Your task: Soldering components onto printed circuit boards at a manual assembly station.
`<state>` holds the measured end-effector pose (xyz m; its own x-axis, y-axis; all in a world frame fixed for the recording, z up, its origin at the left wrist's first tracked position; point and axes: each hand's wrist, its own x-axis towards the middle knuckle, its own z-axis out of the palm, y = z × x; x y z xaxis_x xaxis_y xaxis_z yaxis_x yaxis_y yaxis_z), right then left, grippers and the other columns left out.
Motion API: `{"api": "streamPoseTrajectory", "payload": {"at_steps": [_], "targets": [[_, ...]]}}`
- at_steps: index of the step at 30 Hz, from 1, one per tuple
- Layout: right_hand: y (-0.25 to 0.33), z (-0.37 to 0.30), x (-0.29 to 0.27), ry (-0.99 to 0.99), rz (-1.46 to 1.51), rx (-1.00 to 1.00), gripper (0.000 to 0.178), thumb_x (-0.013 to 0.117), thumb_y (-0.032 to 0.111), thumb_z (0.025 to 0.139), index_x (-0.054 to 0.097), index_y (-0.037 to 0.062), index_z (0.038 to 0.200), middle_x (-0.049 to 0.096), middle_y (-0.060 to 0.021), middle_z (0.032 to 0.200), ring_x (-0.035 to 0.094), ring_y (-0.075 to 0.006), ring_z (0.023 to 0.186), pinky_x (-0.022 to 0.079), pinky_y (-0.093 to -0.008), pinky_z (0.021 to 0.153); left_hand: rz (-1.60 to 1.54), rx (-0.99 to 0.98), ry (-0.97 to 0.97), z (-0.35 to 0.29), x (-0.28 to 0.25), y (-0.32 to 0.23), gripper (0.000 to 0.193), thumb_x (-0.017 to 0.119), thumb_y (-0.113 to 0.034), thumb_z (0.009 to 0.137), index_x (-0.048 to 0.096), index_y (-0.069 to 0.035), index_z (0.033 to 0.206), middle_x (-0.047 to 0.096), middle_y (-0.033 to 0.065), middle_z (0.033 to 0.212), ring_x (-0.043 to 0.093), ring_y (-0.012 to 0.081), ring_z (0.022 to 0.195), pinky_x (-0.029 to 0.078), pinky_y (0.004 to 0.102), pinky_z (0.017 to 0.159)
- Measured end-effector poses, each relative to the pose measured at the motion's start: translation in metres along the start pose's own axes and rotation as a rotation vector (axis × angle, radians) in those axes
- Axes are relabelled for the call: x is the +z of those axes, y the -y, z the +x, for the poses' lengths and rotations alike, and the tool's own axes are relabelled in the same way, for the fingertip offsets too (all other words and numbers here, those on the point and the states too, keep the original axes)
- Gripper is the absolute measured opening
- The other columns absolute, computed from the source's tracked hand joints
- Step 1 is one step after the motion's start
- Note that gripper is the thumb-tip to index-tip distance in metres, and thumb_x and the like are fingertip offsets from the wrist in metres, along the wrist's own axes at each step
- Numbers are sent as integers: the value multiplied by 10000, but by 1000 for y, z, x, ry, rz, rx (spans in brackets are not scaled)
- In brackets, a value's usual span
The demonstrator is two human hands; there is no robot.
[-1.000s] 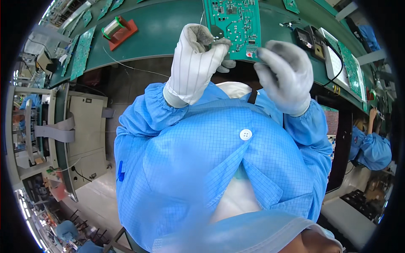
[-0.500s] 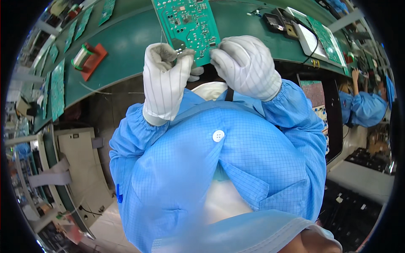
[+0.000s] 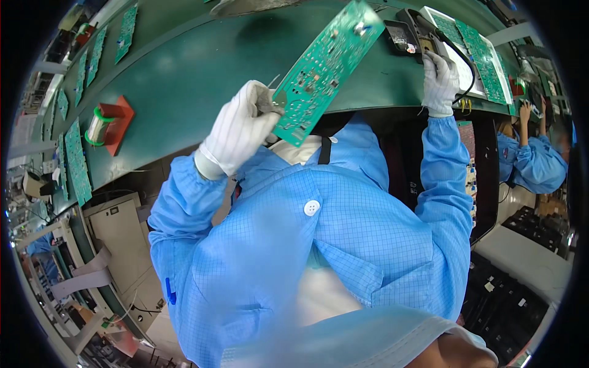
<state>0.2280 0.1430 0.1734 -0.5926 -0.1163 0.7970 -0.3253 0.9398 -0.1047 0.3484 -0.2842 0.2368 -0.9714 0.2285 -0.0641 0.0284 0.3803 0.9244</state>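
Observation:
My left hand [image 3: 245, 122], in a white striped glove, pinches the near left edge of a green circuit board [image 3: 319, 80]. The board is tilted over the bench's near edge, its far end pointing up and to the right; small components and solder points cover the visible face. My right hand [image 3: 439, 86], also gloved, is away from the board, at the near side of a soldering iron stand [image 3: 424, 42]. Its fingers are curled together; what they hold, if anything, is hidden. A black cable [image 3: 469, 61] curves from the stand past this hand.
A solder wire spool [image 3: 98, 127] sits on a red holder [image 3: 123, 126] at the left of the green bench [image 3: 202, 73]. More circuit boards [image 3: 77, 162] stand along the left. At the right, boards lie on a white tray [image 3: 506, 89]. Another person in blue [image 3: 540, 162] works farther right.
My right hand has let go of the board and moved right to the soldering iron stand. The board, still in my left hand, has swung so its far end leans right.

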Motion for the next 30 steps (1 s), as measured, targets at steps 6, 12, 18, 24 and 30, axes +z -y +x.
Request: {"api": "streamPoseTrajectory", "payload": {"at_steps": [6,12,18,24,30], "targets": [[-43,-2,38,89,-92,-73,176,792,256,872,761,182,1029,694,-68,900,677,-272,846,539,-411,739,-69,-217,200,74,-31,20,235,663,-159,915,503,-3,988,625,63,814,616,77,580,468,214,479],[-27,11,22,256,-125,-268,200,789,207,865,758,140,1052,687,-87,892,670,-280,804,535,-418,713,-136,-264,161,120,-45,42,256,678,-192,916,478,-38,962,593,34,784,556,56,543,412,200,463],[-13,4,7,319,-130,-106,213,774,221,891,792,152,1091,696,-106,944,674,-288,839,532,-392,753,-317,-210,169,128,-46,62,220,620,-167,965,426,-64,969,618,82,895,497,46,575,376,198,491],[-3,5,-1,470,-277,-180,438,793,362,865,723,145,1238,682,-125,1010,660,-302,912,512,-431,793,-311,-140,180,128,-48,71,264,663,-208,952,473,-27,984,712,156,1034,554,58,578,446,213,501],[10,1,-5,491,-150,21,519,788,330,869,666,91,1313,694,-148,1035,668,-273,871,515,-377,731,-261,-123,148,127,-47,75,291,668,-246,950,489,-19,976,698,141,959,559,74,563,461,228,516]]}}
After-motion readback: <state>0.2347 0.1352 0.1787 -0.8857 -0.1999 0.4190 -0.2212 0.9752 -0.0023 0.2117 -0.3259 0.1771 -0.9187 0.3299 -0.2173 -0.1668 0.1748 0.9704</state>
